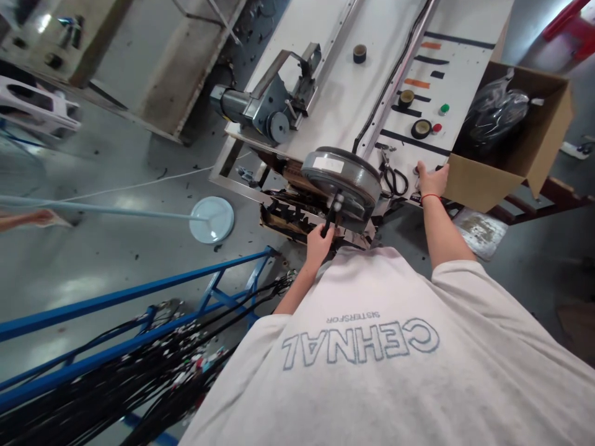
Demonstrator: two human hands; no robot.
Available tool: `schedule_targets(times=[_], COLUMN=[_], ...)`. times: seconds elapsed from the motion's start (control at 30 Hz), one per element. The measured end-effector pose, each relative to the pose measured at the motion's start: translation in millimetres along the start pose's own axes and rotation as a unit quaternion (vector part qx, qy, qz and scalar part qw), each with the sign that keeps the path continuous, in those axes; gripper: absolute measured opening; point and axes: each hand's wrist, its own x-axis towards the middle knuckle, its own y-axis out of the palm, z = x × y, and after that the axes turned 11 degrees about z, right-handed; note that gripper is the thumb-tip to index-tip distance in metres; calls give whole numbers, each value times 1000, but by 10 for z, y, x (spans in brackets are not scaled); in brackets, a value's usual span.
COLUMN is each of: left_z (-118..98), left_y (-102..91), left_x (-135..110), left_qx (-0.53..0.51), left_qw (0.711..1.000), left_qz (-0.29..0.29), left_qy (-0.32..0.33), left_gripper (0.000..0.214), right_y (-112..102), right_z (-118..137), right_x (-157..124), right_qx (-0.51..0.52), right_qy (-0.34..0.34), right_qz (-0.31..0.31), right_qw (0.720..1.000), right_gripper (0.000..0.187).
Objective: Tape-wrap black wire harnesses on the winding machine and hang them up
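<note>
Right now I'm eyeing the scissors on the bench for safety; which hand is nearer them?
Right. The right hand rests on the bench edge just beside the scissors. The left hand is lower, gripping the black cable under the round motor.

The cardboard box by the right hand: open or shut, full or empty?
Open. The cardboard box lies tipped, flaps spread, beside the right hand; a black plastic-wrapped bundle sits inside.

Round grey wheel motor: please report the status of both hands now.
Left hand gripped on black cable under round grey wheel motor. Right hand flat on white table edge, beside cardboard box. Black scissors lie between.
</note>
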Motion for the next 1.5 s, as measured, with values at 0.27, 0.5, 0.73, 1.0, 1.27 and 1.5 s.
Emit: schedule_targets(times=[0.27,0.5,0.73,1.0,1.27,1.5], left_z=[64,542,878,504,170,76], left_y=[20,58,102,-122,-71,16], left_x=[129,-18,-320,-531,-284,-105], left_qx=[48,71,63,-22,-10,3], left_qw=[999,997,996,995,997,998], left_qz=[-11,-26,-22,-92,-78,-67], left_qy=[8,-23,-60,-39,-25,-1], left_gripper=[21,27,25,36,35,28], right_y=[25,33,-3,13,19,75], right_z=[11,4,-13,-12,-2,-96], right_x=[34,19,24,47,10,127], right_qx=[-5,2,-6,-10,-38,-42], right_qy=[30,12,13,17,13,12], right_qz=[-8,-20,0,3,11,14], right_qw=[1000,1000,1000,1000,999,999], right_gripper=[95,80,96,94,91,95])
